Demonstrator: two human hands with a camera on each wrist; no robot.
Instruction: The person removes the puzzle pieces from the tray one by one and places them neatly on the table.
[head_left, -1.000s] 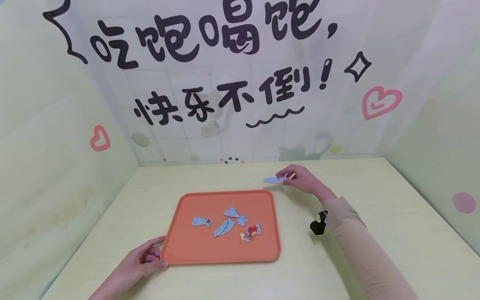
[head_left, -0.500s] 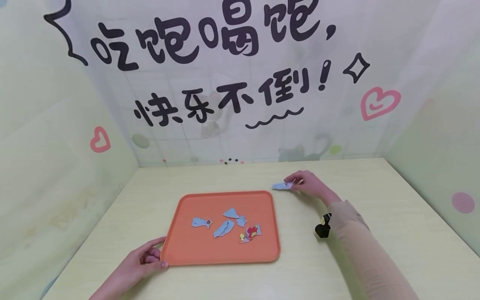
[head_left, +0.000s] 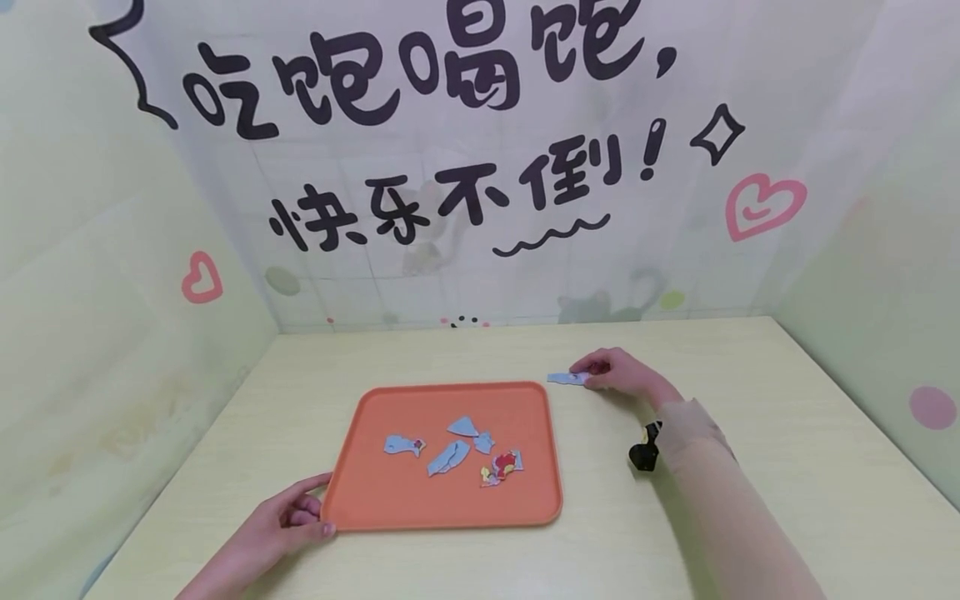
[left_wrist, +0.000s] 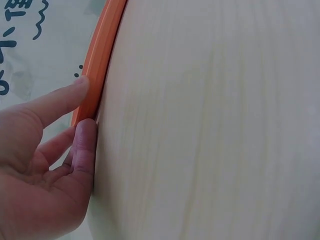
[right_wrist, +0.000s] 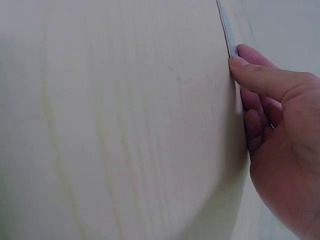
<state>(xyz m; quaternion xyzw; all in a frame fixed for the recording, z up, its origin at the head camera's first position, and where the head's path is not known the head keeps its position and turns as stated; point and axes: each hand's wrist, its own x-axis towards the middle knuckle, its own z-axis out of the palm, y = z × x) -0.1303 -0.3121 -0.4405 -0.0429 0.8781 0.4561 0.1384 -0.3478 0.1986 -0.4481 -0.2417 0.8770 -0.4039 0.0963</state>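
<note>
At the front left corner of an orange tray (head_left: pixel 408 508), my left hand (head_left: pixel 285 521) grips the rim, its thumb on the front edge and its fingers at the left side. In the left wrist view the thumb and fingers lie on either side of the tray's corner (left_wrist: pixel 102 55). Beyond the tray's far right corner, my right hand (head_left: pixel 618 372) pinches one end of a flat, light blue torn-edged piece (head_left: pixel 564 378), low over the tabletop. From the right wrist the piece (right_wrist: pixel 226 30) shows only as a thin edge.
On the tray lie several pieces: a blue one with a red spot (head_left: pixel 401 445), a blue triangle (head_left: pixel 463 426), a long blue one (head_left: pixel 448 457) and a red-and-yellow one (head_left: pixel 505 464). A black device (head_left: pixel 645 454) is strapped at the right wrist. Printed cloth walls enclose the table.
My right hand has come lower and a little to the right with the blue piece, nearer the tabletop. My left hand and the tray have stayed in place.
</note>
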